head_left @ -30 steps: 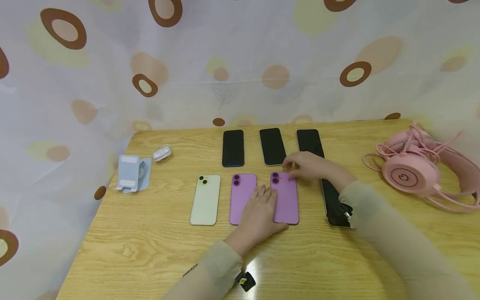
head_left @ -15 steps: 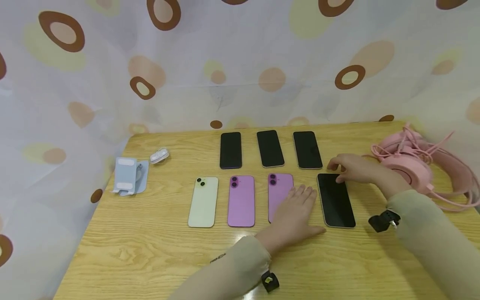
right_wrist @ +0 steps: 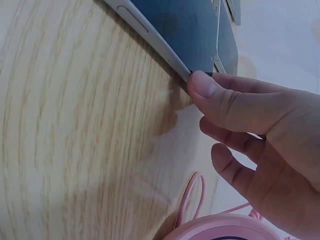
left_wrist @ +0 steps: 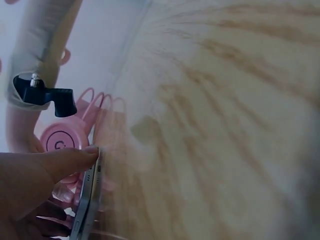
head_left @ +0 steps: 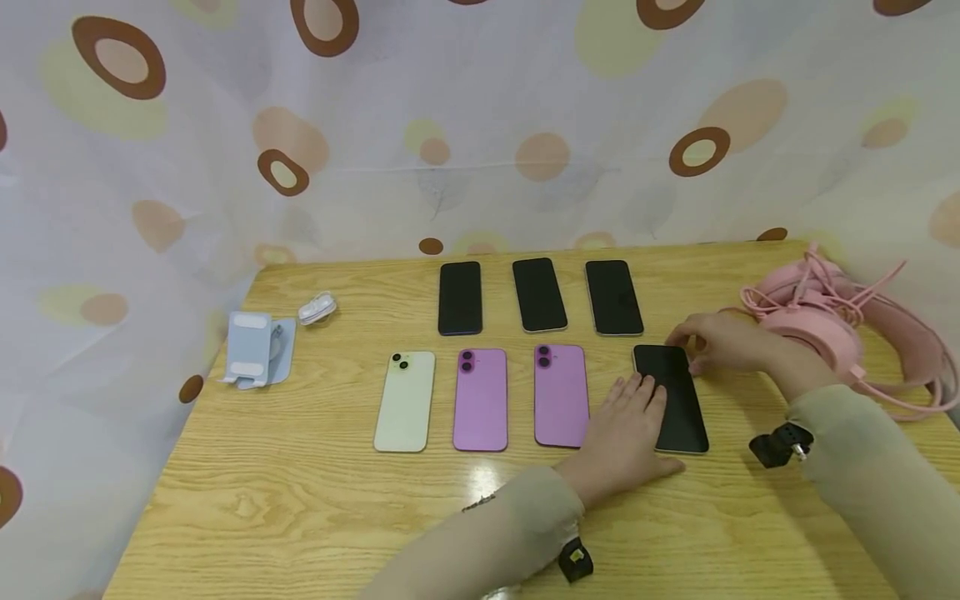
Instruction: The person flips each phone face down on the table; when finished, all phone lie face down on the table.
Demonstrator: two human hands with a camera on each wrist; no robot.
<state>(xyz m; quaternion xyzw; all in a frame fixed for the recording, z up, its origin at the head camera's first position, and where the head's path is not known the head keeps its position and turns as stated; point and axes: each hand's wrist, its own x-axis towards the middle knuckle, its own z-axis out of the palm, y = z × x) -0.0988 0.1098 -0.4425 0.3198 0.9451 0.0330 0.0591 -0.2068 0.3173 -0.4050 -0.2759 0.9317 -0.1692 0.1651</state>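
Note:
A smartphone [head_left: 677, 404] lies with its dark screen up at the right end of the front row. My left hand [head_left: 622, 437] lies over its left side, fingers stretched out; in the left wrist view the thumb [left_wrist: 82, 157] touches its end. At the far right corner, my right hand [head_left: 723, 342] pinches the phone between thumb and forefinger; the right wrist view shows the thumb [right_wrist: 204, 85] on that corner. To the left sit two purple phones [head_left: 480, 400] and a pale phone [head_left: 405, 402], backs up.
Behind, three phones lie screen up, among them a black one [head_left: 460, 298]. Pink headphones [head_left: 817, 333] with a coiled cable lie close beside my right hand. At the left are a blue phone stand [head_left: 251, 350] and a small white item [head_left: 317, 308]. A patterned curtain [head_left: 480, 125] hangs behind the table.
My left hand has moved right, off the purple phones to the dark-screened one. The right hand moved right from the right purple phone's top to the dark-screened phone's far right corner.

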